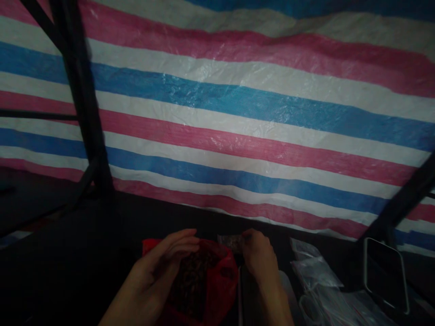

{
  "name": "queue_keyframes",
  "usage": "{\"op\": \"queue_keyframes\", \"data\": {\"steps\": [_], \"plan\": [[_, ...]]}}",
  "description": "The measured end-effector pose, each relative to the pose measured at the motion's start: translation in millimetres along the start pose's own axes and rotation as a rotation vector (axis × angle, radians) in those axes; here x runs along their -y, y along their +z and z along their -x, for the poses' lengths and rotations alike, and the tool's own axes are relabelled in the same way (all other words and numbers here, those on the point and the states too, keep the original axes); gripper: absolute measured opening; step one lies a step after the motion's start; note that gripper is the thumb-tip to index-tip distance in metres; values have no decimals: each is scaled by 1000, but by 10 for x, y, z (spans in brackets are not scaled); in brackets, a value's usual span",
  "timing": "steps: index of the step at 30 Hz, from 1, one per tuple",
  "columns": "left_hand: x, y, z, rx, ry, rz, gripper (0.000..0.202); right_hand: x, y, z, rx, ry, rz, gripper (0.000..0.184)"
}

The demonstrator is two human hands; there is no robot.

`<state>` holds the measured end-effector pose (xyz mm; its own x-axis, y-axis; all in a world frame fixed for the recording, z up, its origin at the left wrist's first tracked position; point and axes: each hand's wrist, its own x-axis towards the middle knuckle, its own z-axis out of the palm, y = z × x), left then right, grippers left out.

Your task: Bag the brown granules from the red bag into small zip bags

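Both bare forearms rise from the 6 o'clock edge. The left hand (170, 258) lies loosely open, palm turned inward, fingers together, pointing toward 2 o'clock. The right hand (258, 257), at its 3 o'clock, shows its back, with the fingertips pinched together toward 11 o'clock.

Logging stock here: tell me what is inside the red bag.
The red bag holds a heap of small dark brown pieces; the dim light hides what they are. The left hand covers its left side, and the heap hides the bottom.
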<state>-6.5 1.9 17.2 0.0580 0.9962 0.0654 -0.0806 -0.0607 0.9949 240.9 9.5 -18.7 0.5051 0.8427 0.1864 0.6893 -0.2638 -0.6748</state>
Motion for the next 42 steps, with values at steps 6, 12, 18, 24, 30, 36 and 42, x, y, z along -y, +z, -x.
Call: {"op": "queue_keyframes", "data": {"steps": [6, 12, 18, 24, 30, 36, 42], "plan": [[149, 153, 38, 64, -58, 19, 59, 340, -392, 188, 19, -89, -297, 20], [288, 267, 36, 155, -96, 126, 45, 637, -356, 483, 102, -175, -472, 20], [229, 159, -29, 181, -138, 175, 58, 763, -342, 577, -81, -274, -300, 19], [203, 141, 37, 277, -145, 218, 52, 1017, -264, 744, 180, -203, -320, 15], [202, 145, 131, 290, -103, 185, 44, 1066, -178, 771, 318, -160, -389, 26], [177, 176, 111, 177, -38, 84, 46, 955, -134, 762, 144, -170, -279, 21], [257, 138, 13, 40, 101, -39, 41, 890, -109, 719, 235, -138, -480, 28]]}}
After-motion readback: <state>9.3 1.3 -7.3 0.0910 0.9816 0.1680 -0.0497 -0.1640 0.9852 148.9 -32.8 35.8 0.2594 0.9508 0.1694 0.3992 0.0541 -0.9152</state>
